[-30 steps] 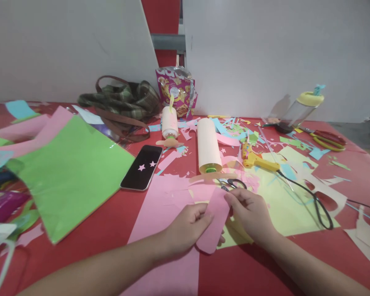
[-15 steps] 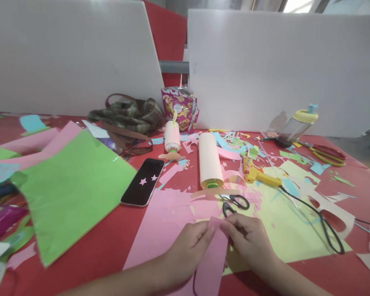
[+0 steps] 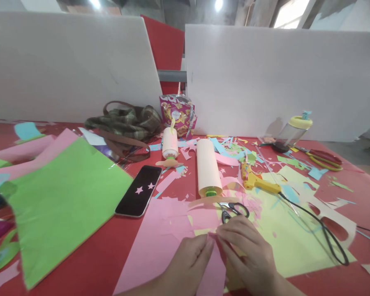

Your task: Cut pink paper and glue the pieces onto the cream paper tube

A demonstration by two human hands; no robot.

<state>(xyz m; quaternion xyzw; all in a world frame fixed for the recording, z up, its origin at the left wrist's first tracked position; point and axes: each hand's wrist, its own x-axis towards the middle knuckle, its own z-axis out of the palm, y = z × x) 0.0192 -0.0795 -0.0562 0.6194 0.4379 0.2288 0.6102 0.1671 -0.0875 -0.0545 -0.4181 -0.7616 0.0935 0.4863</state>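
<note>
Between the fingertips of both hands is a small piece of pink paper (image 3: 212,235), mostly hidden by the fingers. My left hand (image 3: 191,257) pinches it from the left, thumb against fingers. From the right, my right hand (image 3: 248,250) pinches the same piece with its fingers bent over it. Under the hands lies a larger pink sheet (image 3: 154,238). Black-handled scissors (image 3: 234,209) rest just beyond my right hand. Past them a cream paper-wrapped tube (image 3: 209,168) with a green end lies on the table, a curved tan paper strip (image 3: 211,200) at its near end.
A phone (image 3: 139,191) with two pink paper stars lies left, beside a green sheet (image 3: 68,201). A yellow glue gun (image 3: 259,181) with a black cord is at right. Behind are a smaller tube (image 3: 170,142), a snack bag (image 3: 178,115), a plaid bag (image 3: 126,121) and a clear bottle (image 3: 294,131).
The view has tilted up slightly, so the table things sit lower. My right hand's fingers have closed further over the pink paper, and less of it shows.
</note>
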